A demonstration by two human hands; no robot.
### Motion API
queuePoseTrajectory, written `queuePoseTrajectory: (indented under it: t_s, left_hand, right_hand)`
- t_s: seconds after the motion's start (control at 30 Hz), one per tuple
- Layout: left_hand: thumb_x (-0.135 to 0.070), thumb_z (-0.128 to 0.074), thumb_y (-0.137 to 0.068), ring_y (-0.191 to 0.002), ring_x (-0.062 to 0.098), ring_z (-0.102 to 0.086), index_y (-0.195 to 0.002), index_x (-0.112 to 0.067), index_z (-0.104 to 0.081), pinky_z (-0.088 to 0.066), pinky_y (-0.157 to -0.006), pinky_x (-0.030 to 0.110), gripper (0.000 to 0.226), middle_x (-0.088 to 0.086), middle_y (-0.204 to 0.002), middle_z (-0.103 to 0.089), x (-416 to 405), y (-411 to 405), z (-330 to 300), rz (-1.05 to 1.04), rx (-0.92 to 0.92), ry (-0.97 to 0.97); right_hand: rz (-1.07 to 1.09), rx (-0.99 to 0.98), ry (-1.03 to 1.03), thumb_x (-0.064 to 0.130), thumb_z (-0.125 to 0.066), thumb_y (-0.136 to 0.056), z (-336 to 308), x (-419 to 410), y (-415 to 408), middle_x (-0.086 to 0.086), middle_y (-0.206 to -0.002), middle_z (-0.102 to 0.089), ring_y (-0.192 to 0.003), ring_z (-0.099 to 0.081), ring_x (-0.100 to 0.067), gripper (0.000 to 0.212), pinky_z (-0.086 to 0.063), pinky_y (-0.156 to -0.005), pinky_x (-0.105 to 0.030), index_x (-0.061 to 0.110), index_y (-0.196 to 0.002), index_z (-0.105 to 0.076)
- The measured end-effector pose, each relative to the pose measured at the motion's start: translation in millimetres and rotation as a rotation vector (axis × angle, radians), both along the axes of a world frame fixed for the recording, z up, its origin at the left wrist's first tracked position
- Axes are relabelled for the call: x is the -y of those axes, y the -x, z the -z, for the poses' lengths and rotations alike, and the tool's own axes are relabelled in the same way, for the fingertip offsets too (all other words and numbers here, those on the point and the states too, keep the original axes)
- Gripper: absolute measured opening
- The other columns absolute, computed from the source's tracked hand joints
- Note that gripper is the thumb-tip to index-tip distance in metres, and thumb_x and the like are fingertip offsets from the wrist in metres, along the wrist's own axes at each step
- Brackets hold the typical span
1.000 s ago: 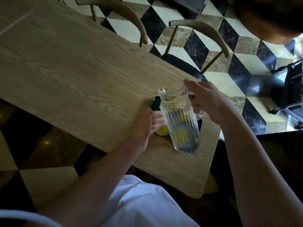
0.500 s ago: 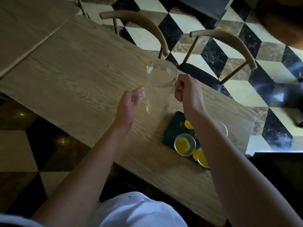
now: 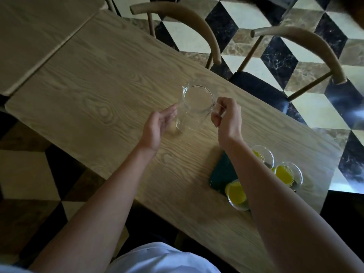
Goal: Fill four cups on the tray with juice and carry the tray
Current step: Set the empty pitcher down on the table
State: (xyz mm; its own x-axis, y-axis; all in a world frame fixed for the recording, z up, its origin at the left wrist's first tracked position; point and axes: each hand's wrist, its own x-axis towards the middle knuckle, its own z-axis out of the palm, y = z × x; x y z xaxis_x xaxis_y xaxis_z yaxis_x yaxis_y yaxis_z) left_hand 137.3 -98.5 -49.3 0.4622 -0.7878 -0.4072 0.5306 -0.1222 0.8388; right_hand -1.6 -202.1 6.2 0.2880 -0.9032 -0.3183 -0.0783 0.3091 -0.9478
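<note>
Jug (image 3: 194,107) now set upright on table (image 3: 98,85), spout far-left, right hand (image 3: 226,115) gripping handle, left hand (image 3: 157,125) loose

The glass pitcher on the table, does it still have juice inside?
No, the glass pitcher looks clear and empty, standing upright on the wooden table between the two hands.

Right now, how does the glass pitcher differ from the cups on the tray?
The pitcher looks empty and clear; the cups hold yellow juice. The pitcher stands on the bare table between both hands, while the cups sit on the dark green tray, untouched. The pitcher has a spout and handle; the cups show none. Both are clear glass.
</note>
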Motion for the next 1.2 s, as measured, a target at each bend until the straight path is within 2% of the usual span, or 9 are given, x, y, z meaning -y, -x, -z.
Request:
queuePoseTrajectory:
  t_s: [0.2, 0.3, 0.37, 0.47, 0.57, 0.7, 0.9, 1.1, 1.2]
  left_hand:
    - [-0.029, -0.033, -0.085, -0.111, 0.008, -0.059, -0.13, -0.012, -0.053, -0.044, -0.1, 0.02, 0.053, 0.011, -0.137, -0.055, 2, -1, 3, -0.047, 0.043, -0.015]
    - [-0.029, -0.035, -0.084, -0.118, 0.012, -0.056, -0.117, -0.015, -0.063, -0.04, -0.108, 0.026, 0.046, 0.006, -0.133, -0.056, -3, 1, 4, -0.064, 0.058, -0.001]
    - [-0.029, -0.039, -0.081, -0.113, 0.008, -0.058, -0.108, -0.013, -0.066, -0.041, -0.107, 0.024, 0.041, 0.003, -0.126, -0.062, -4, 1, 4, -0.093, 0.038, 0.004]
    - [-0.02, -0.039, -0.091, -0.121, 0.016, -0.059, -0.108, -0.013, -0.064, -0.041, -0.108, 0.024, 0.031, 0.003, -0.124, -0.064, -4, 2, 8, -0.139, 0.015, -0.002]
    - [0.001, -0.021, -0.101, -0.143, 0.032, -0.038, -0.115, -0.019, -0.059, -0.035, -0.114, 0.03, 0.044, 0.007, -0.134, -0.05, -4, 2, 11, -0.148, 0.011, 0.015]
    - [0.001, -0.021, -0.101, -0.135, 0.021, -0.042, -0.129, -0.018, -0.049, -0.041, -0.104, 0.02, 0.044, 0.004, -0.134, -0.051, 0, -1, 12, -0.111, 0.06, 0.018]
    - [-0.025, -0.037, -0.091, -0.108, -0.013, -0.059, -0.119, -0.023, -0.058, -0.041, -0.1, 0.013, 0.035, -0.012, -0.121, -0.061, 4, 2, 8, -0.03, 0.187, -0.021]
    - [-0.015, -0.034, -0.102, -0.107, -0.016, -0.059, -0.112, -0.029, -0.062, -0.041, -0.095, 0.011, 0.033, -0.021, -0.114, -0.066, 5, 10, 9, -0.029, 0.228, -0.072]
    - [-0.012, -0.031, -0.105, -0.11, -0.013, -0.059, -0.11, -0.031, -0.065, -0.041, -0.095, 0.012, 0.039, -0.026, -0.103, -0.073, 5, 9, 7, 0.006, 0.25, -0.108]
  right_hand:
    - [-0.034, 0.01, -0.014, 0.013, -0.039, -0.087, 14, 10, -11, -0.004, -0.055, -0.027, -0.053, -0.022, -0.016, 0.027, -0.017, -0.053, -0.038, 0.01, -0.06, -0.038]
    - [-0.057, 0.015, -0.015, 0.012, -0.039, -0.087, 21, 11, -16, -0.004, -0.054, -0.026, -0.054, -0.019, -0.02, 0.032, -0.016, -0.052, -0.038, -0.002, -0.058, -0.038]
    - [-0.083, 0.005, 0.004, 0.011, -0.039, -0.087, 23, 10, -18, -0.001, -0.051, -0.027, -0.052, -0.019, -0.018, 0.033, -0.015, -0.048, -0.034, 0.003, -0.055, -0.035]
    - [-0.112, 0.001, 0.026, 0.011, -0.04, -0.086, 25, 8, -21, 0.003, -0.048, -0.028, -0.049, -0.021, -0.013, 0.032, -0.019, -0.045, -0.028, 0.013, -0.054, -0.035]
    - [-0.11, 0.006, 0.015, 0.01, -0.04, -0.085, 25, 10, -24, 0.004, -0.048, -0.028, -0.048, -0.021, -0.012, 0.033, -0.019, -0.044, -0.027, 0.016, -0.053, -0.032]
    - [-0.108, -0.01, 0.024, 0.009, -0.041, -0.085, 25, 15, -26, 0.008, -0.046, -0.029, -0.047, -0.022, -0.01, 0.038, -0.021, -0.044, -0.024, 0.019, -0.05, -0.031]
    - [-0.089, -0.086, 0.069, 0.01, -0.043, -0.086, 32, 20, -27, 0.011, -0.045, -0.031, -0.049, -0.025, -0.011, 0.041, -0.022, -0.046, -0.027, 0.021, -0.048, -0.032]
    - [-0.115, -0.168, 0.155, 0.013, -0.038, -0.09, 36, 18, -23, 0.001, -0.049, -0.037, -0.049, -0.03, -0.012, 0.033, -0.025, -0.046, -0.029, 0.005, -0.057, -0.043]
    - [-0.139, -0.22, 0.153, 0.015, -0.036, -0.091, 31, 19, -21, 0.0, -0.053, -0.041, -0.051, -0.034, -0.011, 0.032, -0.029, -0.046, -0.027, 0.007, -0.061, -0.046]
